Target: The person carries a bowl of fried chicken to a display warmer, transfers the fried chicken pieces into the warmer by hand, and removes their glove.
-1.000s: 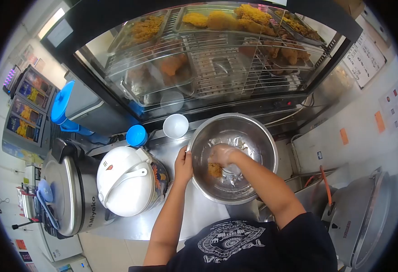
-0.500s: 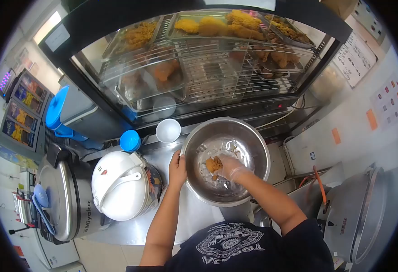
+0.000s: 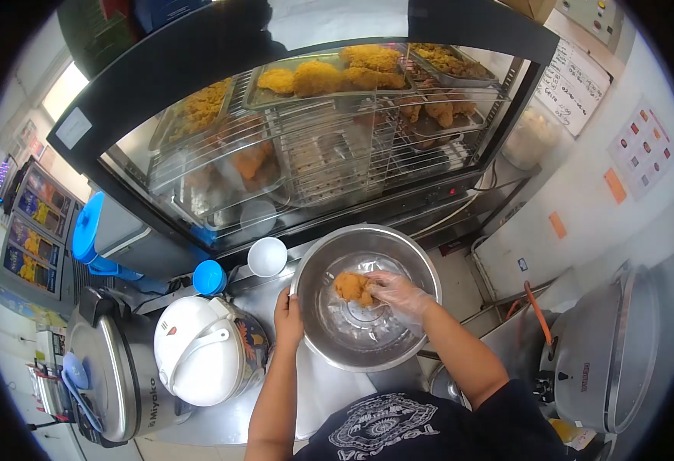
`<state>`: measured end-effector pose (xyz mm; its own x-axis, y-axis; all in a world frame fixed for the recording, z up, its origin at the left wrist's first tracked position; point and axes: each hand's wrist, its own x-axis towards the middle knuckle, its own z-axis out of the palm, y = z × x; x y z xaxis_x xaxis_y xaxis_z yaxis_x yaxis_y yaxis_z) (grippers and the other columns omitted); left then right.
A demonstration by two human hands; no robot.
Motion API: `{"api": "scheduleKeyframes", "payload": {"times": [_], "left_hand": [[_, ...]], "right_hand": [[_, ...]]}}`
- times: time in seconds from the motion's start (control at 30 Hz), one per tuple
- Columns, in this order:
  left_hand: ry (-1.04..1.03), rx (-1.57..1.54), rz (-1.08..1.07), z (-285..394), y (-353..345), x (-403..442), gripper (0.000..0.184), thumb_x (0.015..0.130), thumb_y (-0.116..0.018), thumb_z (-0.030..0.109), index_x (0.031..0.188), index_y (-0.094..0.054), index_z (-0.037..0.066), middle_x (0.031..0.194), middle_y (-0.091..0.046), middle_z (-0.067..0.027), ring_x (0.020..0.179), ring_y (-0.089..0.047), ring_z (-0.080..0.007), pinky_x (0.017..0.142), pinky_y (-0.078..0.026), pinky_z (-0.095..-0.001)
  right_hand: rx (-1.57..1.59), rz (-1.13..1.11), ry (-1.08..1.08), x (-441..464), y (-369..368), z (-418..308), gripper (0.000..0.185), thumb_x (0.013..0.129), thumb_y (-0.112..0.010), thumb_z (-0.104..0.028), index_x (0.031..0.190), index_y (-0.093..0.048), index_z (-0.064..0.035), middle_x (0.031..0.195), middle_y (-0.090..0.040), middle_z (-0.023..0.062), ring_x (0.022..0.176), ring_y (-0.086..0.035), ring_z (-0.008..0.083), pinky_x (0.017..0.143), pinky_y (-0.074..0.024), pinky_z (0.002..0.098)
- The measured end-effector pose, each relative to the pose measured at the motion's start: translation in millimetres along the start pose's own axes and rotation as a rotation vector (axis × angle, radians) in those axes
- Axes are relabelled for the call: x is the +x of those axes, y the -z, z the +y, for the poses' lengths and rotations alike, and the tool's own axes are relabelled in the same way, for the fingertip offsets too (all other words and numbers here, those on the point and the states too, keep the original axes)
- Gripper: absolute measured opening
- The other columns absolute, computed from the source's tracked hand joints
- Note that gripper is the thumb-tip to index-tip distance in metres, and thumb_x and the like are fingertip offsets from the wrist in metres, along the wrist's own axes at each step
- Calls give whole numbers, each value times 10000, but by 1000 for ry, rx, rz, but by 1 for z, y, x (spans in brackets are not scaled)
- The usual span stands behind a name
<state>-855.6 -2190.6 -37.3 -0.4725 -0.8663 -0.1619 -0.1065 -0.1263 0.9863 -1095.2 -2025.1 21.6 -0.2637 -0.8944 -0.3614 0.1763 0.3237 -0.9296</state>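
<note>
Fried chicken (image 3: 352, 287) has shifted; right hand (image 3: 398, 293) grips it, left hand (image 3: 288, 317) apart.

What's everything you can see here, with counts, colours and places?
Fried piece: one, golden brown, in the right hand's grip, over the bowl
Metal bowl: one, silver, at the counter
White cup: one, white, left of the bowl
Blue cup: one, blue, beside the white cup
Handled cooker: one, white top, left on the counter
Miyako cooker: one, silver-grey, far left
Display cabinet: one, black-framed, behind the bowl
Fried pieces: several, golden, inside the cabinet
Whiteboard: one, white, upper right
Orange notes: two, orange, right side
Edge clutter: uncounted, too small to tell
Left hand: one, bare, at the bowl's rim
Right hand: one, clear-gloved, over the bowl
</note>
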Motion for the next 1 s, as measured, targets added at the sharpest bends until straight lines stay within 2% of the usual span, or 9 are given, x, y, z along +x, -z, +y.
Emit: {"api": "scheduleKeyframes", "payload": {"times": [0.2,0.23,0.5,0.53,0.67,0.77,0.83,0.9,1.0], "left_hand": [[-107,89,0,11,-3,-3,314,1069,-453,191,1272,-591,-5,1027,-654,-66,894,-584,-120,811,-480,-281],[6,22,-8,22,-5,-7,311,1072,-450,196,1270,-587,0,1044,-644,-66,914,-579,-126,815,-479,-282],[-135,205,-5,7,1,-2,352,1080,-438,193,1336,-552,-20,1212,-625,-101,1089,-575,-169,968,-447,-313],[-115,213,4,7,3,-5,353,1082,-437,198,1335,-552,-20,1210,-625,-100,1086,-576,-168,964,-449,-312],[-22,173,-3,20,-5,-7,358,1088,-432,219,1326,-552,-20,1195,-631,-100,1068,-582,-161,947,-456,-305],[-40,194,-5,18,-2,-8,355,1090,-431,225,1318,-552,-18,1171,-639,-98,1045,-588,-159,935,-461,-298],[-62,206,-12,15,-1,-3,353,1090,-431,225,1317,-551,-17,1162,-641,-97,1037,-590,-159,931,-462,-296],[-45,187,-22,12,1,-3,354,1090,-433,225,1319,-549,-17,1160,-641,-95,1038,-589,-161,932,-462,-296],[-54,209,-11,20,-3,-8,357,1090,-431,226,1319,-549,-22,1180,-634,-99,1057,-583,-165,939,-461,-302]], "right_hand": [[563,77,139,-40,3,-25,422,1041,-572,-90,1439,-485,21,1334,-587,124,1177,-613,201,1020,-514,333],[624,54,192,-44,5,-29,437,1027,-574,-52,1447,-477,16,1343,-588,137,1175,-623,219,996,-542,357],[872,98,465,-40,32,-62,550,955,-662,-76,1455,-455,25,1265,-644,109,1080,-663,180,880,-585,347],[1006,115,448,-37,44,-71,536,918,-609,90,1425,-438,51,1285,-605,159,1076,-666,221,890,-606,333],[717,591,752,-9,100,-109,457,1059,-541,-171,1454,-434,32,1273,-613,112,1071,-659,182,884,-601,328],[320,844,937,30,150,-152,480,990,-575,-27,1458,-482,27,1360,-615,145,1180,-634,249,982,-533,343],[-529,1282,1019,72,190,-169,501,936,-642,-14,1427,-546,-43,1352,-629,171,1184,-628,342,1022,-501,383],[-412,1141,729,91,205,-199,486,925,-682,-92,1400,-579,-87,1325,-640,182,1176,-623,369,1024,-490,402],[-827,1253,520,103,195,-211,492,928,-703,-252,1392,-590,-131,1313,-638,179,1172,-615,376,1004,-484,443]]}}
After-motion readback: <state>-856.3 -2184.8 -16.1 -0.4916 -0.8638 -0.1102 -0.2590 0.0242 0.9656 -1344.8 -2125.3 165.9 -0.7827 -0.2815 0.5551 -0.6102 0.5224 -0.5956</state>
